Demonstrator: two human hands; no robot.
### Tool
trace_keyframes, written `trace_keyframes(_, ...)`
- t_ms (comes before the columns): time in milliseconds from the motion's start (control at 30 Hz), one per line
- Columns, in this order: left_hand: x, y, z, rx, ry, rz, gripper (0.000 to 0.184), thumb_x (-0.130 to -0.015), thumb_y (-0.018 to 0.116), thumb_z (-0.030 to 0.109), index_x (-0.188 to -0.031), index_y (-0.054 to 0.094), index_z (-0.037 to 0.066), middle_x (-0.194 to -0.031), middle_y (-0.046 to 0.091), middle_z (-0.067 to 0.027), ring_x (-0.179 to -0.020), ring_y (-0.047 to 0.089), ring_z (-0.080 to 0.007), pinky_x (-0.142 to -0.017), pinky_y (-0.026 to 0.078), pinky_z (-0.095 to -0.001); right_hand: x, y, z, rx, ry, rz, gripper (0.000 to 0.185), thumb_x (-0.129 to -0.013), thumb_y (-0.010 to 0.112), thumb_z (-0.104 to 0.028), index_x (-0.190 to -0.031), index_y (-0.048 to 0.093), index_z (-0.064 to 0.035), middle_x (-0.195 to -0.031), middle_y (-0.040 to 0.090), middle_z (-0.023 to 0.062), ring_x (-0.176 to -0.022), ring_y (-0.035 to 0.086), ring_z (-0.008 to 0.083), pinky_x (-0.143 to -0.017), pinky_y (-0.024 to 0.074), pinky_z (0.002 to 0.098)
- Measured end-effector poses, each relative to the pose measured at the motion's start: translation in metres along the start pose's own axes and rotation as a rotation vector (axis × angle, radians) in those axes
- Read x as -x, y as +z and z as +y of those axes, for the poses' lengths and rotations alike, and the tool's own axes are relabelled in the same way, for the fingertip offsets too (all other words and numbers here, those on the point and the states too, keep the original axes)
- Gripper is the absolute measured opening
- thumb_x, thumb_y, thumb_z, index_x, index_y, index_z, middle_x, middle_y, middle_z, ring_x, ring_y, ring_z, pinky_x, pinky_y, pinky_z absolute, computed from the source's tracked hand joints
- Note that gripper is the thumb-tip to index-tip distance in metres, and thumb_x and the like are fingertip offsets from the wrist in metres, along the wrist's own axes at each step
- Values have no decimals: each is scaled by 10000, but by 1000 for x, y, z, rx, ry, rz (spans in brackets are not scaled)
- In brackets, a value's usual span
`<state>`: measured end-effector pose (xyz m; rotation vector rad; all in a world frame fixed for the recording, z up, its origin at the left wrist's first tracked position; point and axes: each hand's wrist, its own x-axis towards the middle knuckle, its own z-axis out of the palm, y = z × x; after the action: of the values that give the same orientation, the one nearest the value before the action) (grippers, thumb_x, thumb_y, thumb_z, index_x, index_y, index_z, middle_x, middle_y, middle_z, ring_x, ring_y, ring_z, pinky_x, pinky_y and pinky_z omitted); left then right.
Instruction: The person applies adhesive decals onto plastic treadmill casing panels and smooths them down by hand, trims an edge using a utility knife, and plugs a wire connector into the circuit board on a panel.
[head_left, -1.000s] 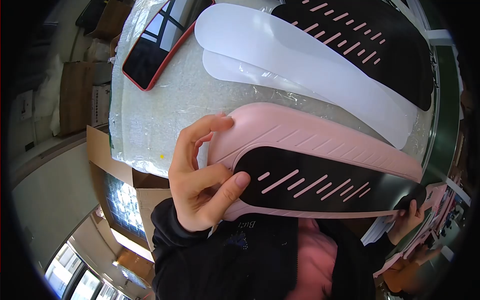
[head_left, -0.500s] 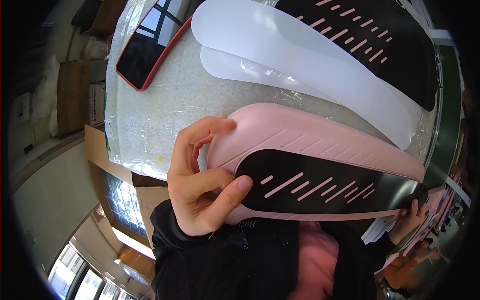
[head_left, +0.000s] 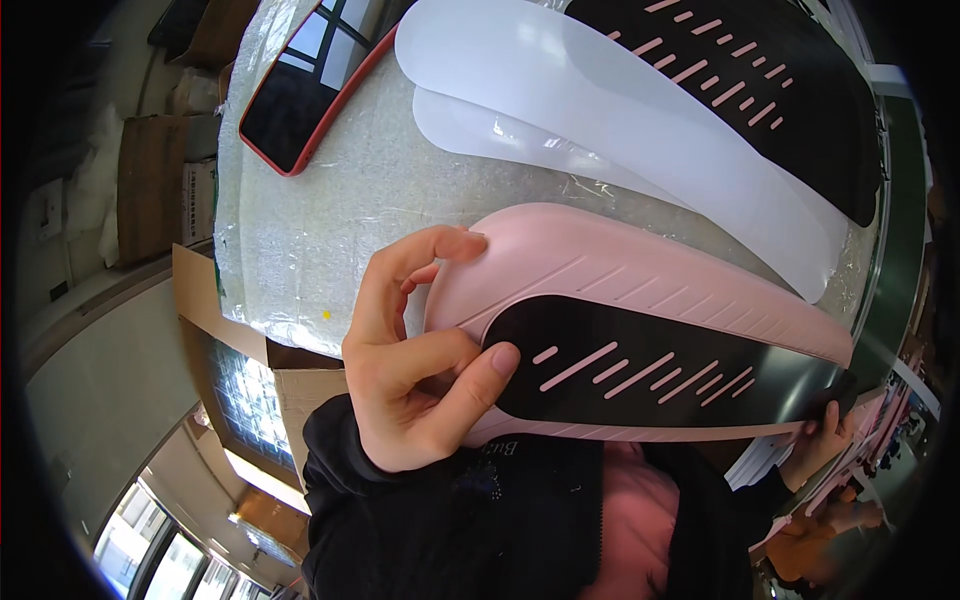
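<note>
A long, rounded pink plastic shell [head_left: 560, 240] with slanted ridges is held in front of my chest. Over its middle lies a black sheet [head_left: 560, 330] with slanted slots that show pink. The thumb and index finger of my left hand [head_left: 420, 360] are pinched at the sheet's left end, while its other fingers curl against the shell's rim. My right hand [head_left: 825, 435] grips the far right end of shell and sheet, thumb on top; its remaining fingers are mostly hidden underneath.
Two overlapping white sheets [head_left: 600, 130] lie on the plastic-wrapped table [head_left: 300, 230]. Behind them is another black slotted sheet [head_left: 810, 130]. A red-cased phone [head_left: 300, 110] lies at the far left. Below the table's left edge stands an open cardboard box [head_left: 300, 400]. Another person [head_left: 810, 545] is at lower right.
The view has shifted slightly, so most things sit a little further right. Both hands keep their places on the pink shell and black sheet.
</note>
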<state>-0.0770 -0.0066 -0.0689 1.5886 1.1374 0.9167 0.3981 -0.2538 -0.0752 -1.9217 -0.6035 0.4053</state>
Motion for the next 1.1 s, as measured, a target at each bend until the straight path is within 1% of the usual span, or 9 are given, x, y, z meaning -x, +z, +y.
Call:
trace_keyframes(100,1,0,0,-9,-10,10,204,-709,737,70,-570,597,15,-1282,507,-221,-1178,554,-335,-943,421,-426,2,-3,1,18,0,18,175,-929,677,-134,-1066,644,-30,-821,659,15,-462,472,44,-399,342,158)
trace_keyframes(300,1,2,1,-13,-42,-20,198,-715,729,71,-576,597,21,-1307,485,-208,-1183,529,-319,-934,406,-417,4,7,-9,31,5,-30,225,-913,696,-142,-1090,645,-12,-797,649,14,-463,460,42,-401,331,161)
trace_keyframes(533,5,10,-5,46,-30,85,226,-760,722,95,-600,590,6,-1360,442,-208,-1249,464,-347,-1027,365,-466,9,18,-15,44,33,-7,247,-876,731,-131,-1065,658,9,-777,633,5,-465,459,38,-395,331,167)
trace_keyframes(633,6,9,-4,18,-17,77,245,-770,724,102,-601,580,-1,-1366,436,-210,-1267,449,-353,-1058,343,-480,12,27,-23,71,40,33,252,-847,754,-117,-1040,668,21,-748,619,-3,-452,451,32,-389,330,168)
trace_keyframes(733,6,10,-3,4,-20,72,259,-775,725,106,-601,571,-7,-1372,430,-212,-1285,433,-357,-1076,328,-491,13,31,-29,81,31,-22,245,-835,764,-106,-1022,674,26,-719,605,-13,-438,440,26,-393,324,165)
trace_keyframes(833,6,10,-1,-8,-40,76,266,-777,724,106,-600,565,-12,-1379,422,-213,-1304,416,-360,-1083,320,-500,13,28,-26,77,37,-22,275,-844,760,-125,-1055,671,26,-721,607,-10,-428,432,27,-394,320,169)
trace_keyframes(933,7,10,-2,-58,-13,55,290,-821,657,154,-620,549,-25,-1402,438,-223,-1331,399,-330,-1129,206,-473,15,29,-24,95,34,-30,292,-845,760,-133,-1070,668,29,-720,607,-8,-423,427,28,-396,317,171)
trace_keyframes(1033,6,9,-1,-98,-14,69,298,-806,693,148,-606,550,-21,-1382,440,-222,-1318,407,-346,-1119,232,-481,17,32,-28,146,20,-27,296,-841,764,-131,-1066,666,35,-715,606,-10,-424,427,26,-397,315,171)
trace_keyframes(1100,7,10,-1,-110,-11,68,303,-798,711,145,-599,551,-19,-1372,441,-221,-1311,411,-355,-1114,246,-486,18,41,-38,137,46,-14,227,-829,762,-102,-977,667,40,-665,576,-19,-437,442,32,-419,323,186)
